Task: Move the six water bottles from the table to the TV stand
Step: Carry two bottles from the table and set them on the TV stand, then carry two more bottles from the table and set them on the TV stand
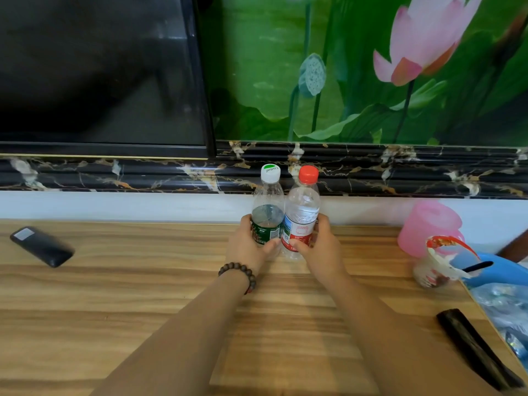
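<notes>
Wood-grain TV stand runs below a dark screen and a lotus mural, with a black marbled ledge behind it. Two water bottles stand side by side and touching near the back edge: a green-label bottle with a white cap, part filled, and a red-label bottle with a red cap. The left hand wraps the green-label bottle at its label, thumb in front, grip closed on it; the right hand holds the red-label bottle likewise at the label. Both forearms extend straight forward, nearly parallel, wrists level; a bead bracelet sits on the left wrist. Whether the bases are fully seated cannot be confirmed, as the hands cover them. In my judgement the step is setting this pair down: both bases should rest flat before the grip opens, and the fingers should withdraw sideways so neither bottle topples. A black phone lies well to the left; a pink cup stands at right, clear of the work.
</notes>
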The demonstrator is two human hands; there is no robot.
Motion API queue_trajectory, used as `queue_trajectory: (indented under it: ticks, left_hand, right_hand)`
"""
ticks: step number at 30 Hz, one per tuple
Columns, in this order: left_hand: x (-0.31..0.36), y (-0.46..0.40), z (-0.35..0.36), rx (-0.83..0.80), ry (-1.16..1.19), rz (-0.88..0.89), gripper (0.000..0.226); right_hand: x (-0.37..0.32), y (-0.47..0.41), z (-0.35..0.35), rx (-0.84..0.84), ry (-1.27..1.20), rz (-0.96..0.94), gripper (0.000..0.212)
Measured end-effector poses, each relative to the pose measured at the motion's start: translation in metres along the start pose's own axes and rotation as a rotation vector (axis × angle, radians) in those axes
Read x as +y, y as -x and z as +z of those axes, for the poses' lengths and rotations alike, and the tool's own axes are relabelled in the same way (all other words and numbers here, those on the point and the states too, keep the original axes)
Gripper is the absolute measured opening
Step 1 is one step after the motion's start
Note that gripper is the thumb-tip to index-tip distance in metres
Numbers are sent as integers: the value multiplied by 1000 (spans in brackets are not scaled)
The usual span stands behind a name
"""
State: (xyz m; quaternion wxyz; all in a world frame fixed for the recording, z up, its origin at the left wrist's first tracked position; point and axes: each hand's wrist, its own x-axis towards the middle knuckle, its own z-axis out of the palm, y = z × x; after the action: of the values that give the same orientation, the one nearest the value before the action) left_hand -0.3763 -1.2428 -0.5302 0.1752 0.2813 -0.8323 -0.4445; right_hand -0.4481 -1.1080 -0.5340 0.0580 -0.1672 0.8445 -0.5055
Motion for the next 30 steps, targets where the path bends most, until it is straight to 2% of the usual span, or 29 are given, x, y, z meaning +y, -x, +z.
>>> queue_trajectory:
  ticks: [4, 8, 11, 14, 19, 24, 30]
  left_hand:
    - [2, 1, 0, -15, -10, -7, 62]
    - [2, 0, -1, -34, -33, -24, 87]
    - [4, 4, -6, -58, -92, -78, 107]
    - [16, 19, -25, -84, -259, -109, 103]
    - [65, 57, -87, -148, -592, -33, 83]
    - [143, 85, -163, -214, -682, -26, 80]
    - [248, 135, -268, -201, -711, -60, 78]
  right_hand:
    - [-1, 1, 1, -24, -11, -3, 67]
    - [0, 4, -2, -74, -50, -23, 76]
    - [-7, 11, -9, -103, -32, -29, 73]
    - [-24, 24, -21, -119, 66, -22, 67]
    - [-81, 60, -59, -249, 393, -6, 65]
    - [-184, 85, -106, -331, 526, -20, 64]
    - [-319, 125, -169, -413, 581, -90, 61]
